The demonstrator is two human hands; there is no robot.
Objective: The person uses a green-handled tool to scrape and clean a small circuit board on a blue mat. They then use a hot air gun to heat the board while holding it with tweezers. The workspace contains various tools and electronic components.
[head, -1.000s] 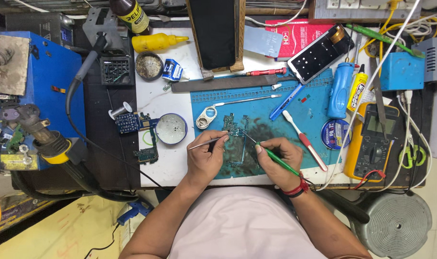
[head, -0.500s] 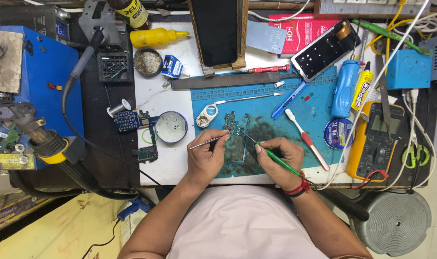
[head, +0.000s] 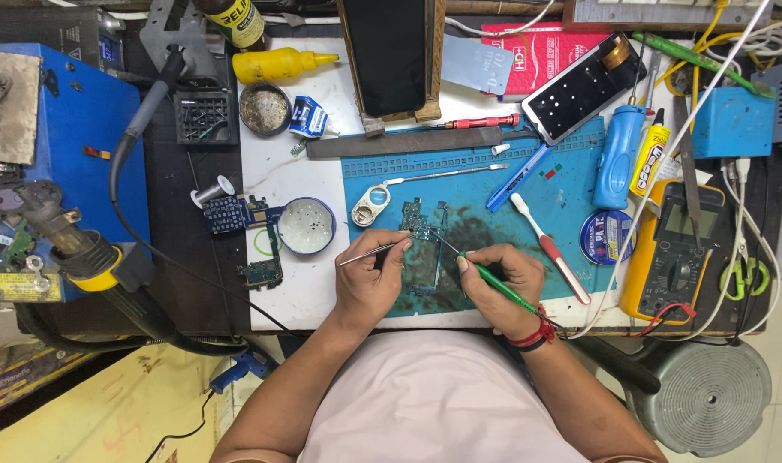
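Observation:
A small green circuit board (head: 425,231) lies on the blue work mat (head: 571,184) near the table's front edge. My left hand (head: 369,283) pinches metal tweezers (head: 374,250) whose tips point at the board's left side. My right hand (head: 502,283) grips a green-handled soldering iron (head: 494,283); its thin tip reaches up-left to the board's middle. Both hands rest on the mat just below the board.
A toothbrush (head: 550,249), blue pen (head: 515,178), round tin (head: 305,225) and other circuit boards (head: 237,214) lie around. A yellow multimeter (head: 670,257) sits right, a hot-air gun (head: 74,240) and blue station (head: 57,146) left, a phone (head: 580,86) at back.
Both hands keep their places at the board; only slight shifts of the tweezers and iron tip show.

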